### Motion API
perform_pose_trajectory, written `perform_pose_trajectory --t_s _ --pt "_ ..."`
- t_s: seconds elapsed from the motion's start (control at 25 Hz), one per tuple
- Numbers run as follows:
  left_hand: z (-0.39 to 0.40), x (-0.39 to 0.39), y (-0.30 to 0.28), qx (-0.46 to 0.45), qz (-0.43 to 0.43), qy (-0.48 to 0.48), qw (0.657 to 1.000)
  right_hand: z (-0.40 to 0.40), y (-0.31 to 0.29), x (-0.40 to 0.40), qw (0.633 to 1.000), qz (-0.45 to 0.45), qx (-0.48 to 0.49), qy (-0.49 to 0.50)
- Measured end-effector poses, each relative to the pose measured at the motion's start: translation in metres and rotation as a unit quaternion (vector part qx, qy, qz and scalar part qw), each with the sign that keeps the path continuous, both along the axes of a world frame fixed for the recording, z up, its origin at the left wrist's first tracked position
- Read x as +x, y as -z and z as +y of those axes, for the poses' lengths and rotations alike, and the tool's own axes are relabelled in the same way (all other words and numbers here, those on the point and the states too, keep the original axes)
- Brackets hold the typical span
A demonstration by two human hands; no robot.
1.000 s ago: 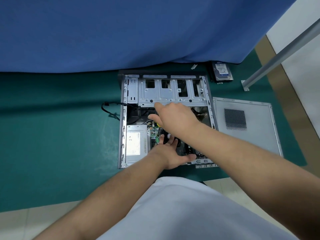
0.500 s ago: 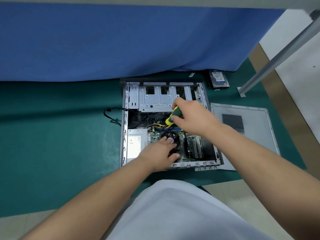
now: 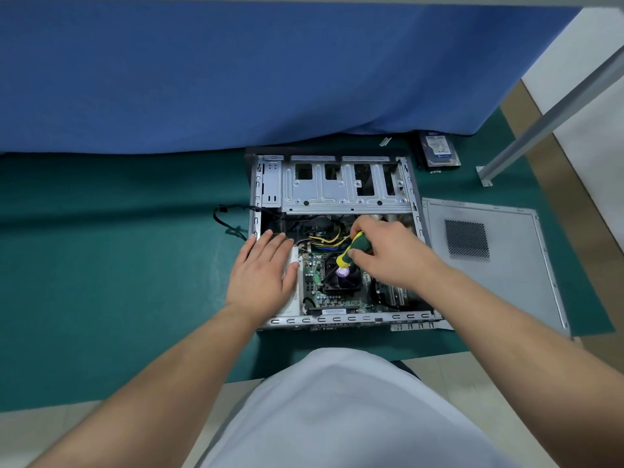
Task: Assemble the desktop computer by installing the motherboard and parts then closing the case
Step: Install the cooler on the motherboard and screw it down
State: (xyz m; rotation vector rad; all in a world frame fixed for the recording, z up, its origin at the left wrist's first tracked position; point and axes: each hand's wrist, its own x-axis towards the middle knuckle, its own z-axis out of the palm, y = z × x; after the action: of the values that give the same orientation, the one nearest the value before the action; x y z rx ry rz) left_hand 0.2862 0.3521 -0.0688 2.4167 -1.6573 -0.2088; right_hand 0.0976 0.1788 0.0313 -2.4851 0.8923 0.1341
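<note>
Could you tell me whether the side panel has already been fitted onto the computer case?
No, the side panel lies flat on the green mat beside the open computer case.

Open grey computer case, lying flat on its side, under both hands. Green motherboard seated inside, black CPU fan below the right hand. Detached grey side panel, flat, right of that hand.

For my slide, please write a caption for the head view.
Right hand drives a screwdriver into the open computer case; left hand steadies it.
</note>
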Motion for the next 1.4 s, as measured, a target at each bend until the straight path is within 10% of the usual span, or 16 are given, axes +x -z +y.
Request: perform_pose_trajectory --t_s 0.84,1.4 --pt "0.0 0.003 0.011 -0.031 -0.031 -0.011 0.999 0.011 -0.002 -0.002 1.0 0.014 -0.003 -0.004" --pt "0.0 0.001 0.007 -0.031 -0.021 -0.012 0.999 0.028 -0.032 0.043 0.947 0.171 -0.125 -0.242"
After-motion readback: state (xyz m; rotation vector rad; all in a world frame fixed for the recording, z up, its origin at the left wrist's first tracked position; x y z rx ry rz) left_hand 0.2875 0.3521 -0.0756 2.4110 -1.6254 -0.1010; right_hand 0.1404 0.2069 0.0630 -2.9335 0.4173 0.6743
